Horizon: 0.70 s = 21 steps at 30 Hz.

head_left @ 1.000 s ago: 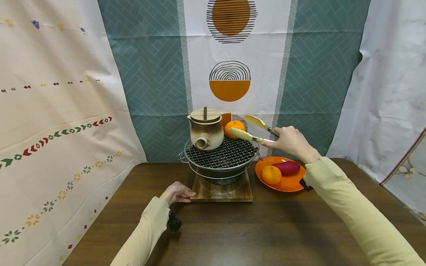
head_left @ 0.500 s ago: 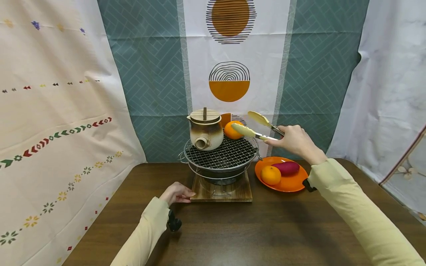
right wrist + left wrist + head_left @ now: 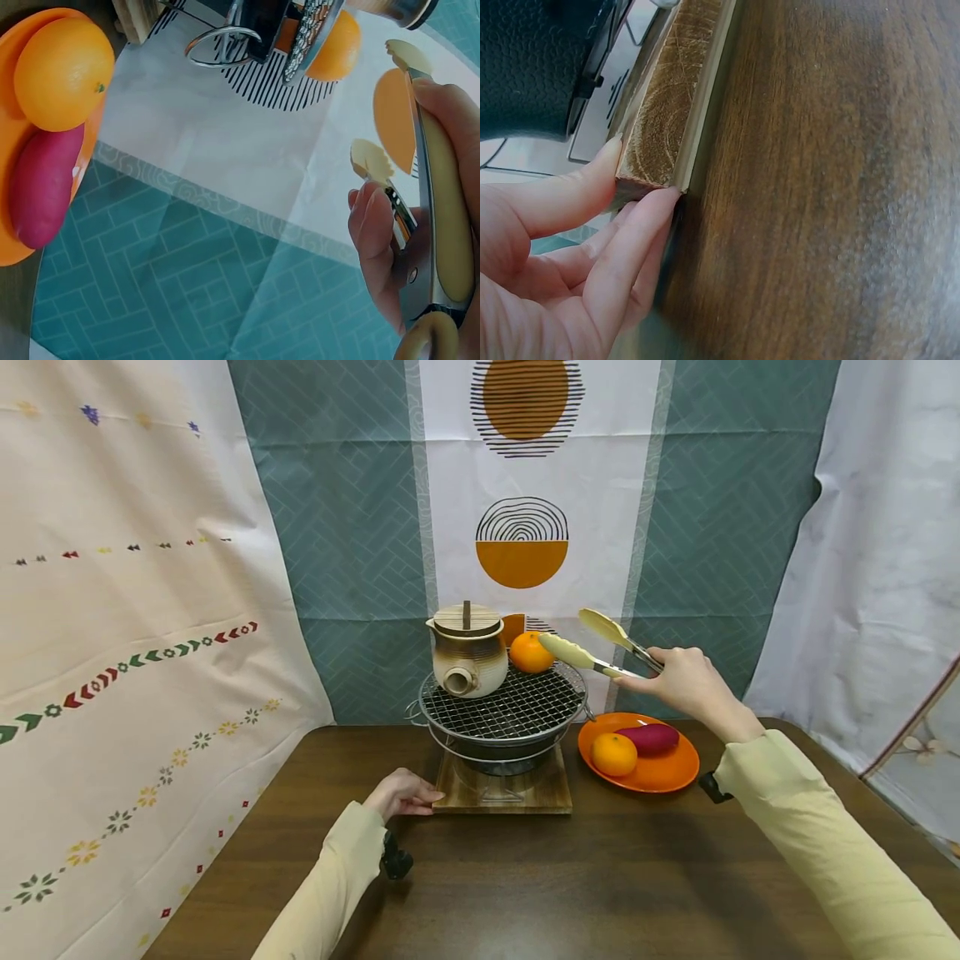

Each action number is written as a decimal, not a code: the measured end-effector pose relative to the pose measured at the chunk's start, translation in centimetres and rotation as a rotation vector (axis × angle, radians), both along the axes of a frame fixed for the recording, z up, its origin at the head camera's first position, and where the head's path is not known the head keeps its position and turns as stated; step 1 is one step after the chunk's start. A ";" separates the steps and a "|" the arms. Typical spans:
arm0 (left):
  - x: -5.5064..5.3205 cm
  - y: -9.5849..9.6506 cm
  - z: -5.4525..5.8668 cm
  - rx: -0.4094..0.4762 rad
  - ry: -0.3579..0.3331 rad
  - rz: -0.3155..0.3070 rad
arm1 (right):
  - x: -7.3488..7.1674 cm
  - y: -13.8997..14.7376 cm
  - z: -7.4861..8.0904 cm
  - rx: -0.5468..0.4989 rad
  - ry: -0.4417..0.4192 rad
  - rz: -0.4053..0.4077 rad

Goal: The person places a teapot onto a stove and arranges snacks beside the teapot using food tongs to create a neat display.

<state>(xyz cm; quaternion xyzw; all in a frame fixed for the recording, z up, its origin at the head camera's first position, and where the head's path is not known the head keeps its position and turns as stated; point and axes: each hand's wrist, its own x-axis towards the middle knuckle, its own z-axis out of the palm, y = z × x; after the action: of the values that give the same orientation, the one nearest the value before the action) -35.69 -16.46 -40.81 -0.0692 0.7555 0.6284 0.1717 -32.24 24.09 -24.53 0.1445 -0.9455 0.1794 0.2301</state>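
Note:
My right hand (image 3: pixel 693 685) grips a pair of tongs (image 3: pixel 442 202) whose pale yellow tips stand apart with nothing between them. Just left of the tips, an orange (image 3: pixel 531 653) rests on the wire mesh of a round grill (image 3: pixel 517 706), beside a ceramic teapot (image 3: pixel 471 656) with a wooden lid. In the left wrist view, the thumb and fingers of my left hand (image 3: pixel 577 262) pinch the corner of the wooden board (image 3: pixel 671 105) under the grill. The head view shows that hand (image 3: pixel 405 793) at the board's front left corner.
An orange plate (image 3: pixel 660 775) stands right of the grill, bearing a second orange (image 3: pixel 614 754) and a purple sweet potato (image 3: pixel 651 739). Patterned cloths hang behind and at both sides of the brown table (image 3: pixel 525 885). Wire handles stick out from the grill's sides.
My right hand has moved to the right with the tongs, and their tips have drawn away from the orange on the grill. My left hand has stayed at the board.

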 end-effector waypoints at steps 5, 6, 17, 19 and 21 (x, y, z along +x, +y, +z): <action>-0.2 0.1 -0.2 -0.035 0.002 0.006 | 0.5 0.7 -0.3 0.019 0.004 -0.004; -0.4 0.0 -0.4 -0.041 0.002 0.008 | 0.6 0.8 -0.3 0.016 0.003 -0.004; -0.2 0.0 -0.1 -0.032 0.000 0.006 | 1.7 1.7 -0.8 -0.016 -0.009 -0.022; 0.2 0.0 0.2 -0.019 -0.001 0.005 | 1.8 1.8 -1.0 -0.034 -0.041 -0.024; 0.3 0.0 0.2 -0.002 0.002 -0.006 | 2.0 1.9 -1.1 -0.044 -0.069 -0.028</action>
<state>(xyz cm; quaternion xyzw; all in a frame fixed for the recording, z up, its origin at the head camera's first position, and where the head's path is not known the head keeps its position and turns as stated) -35.36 -16.47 -40.61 -0.0662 0.7565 0.6273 0.1727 -30.21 25.98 -25.64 0.1199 -0.9507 0.2016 0.2027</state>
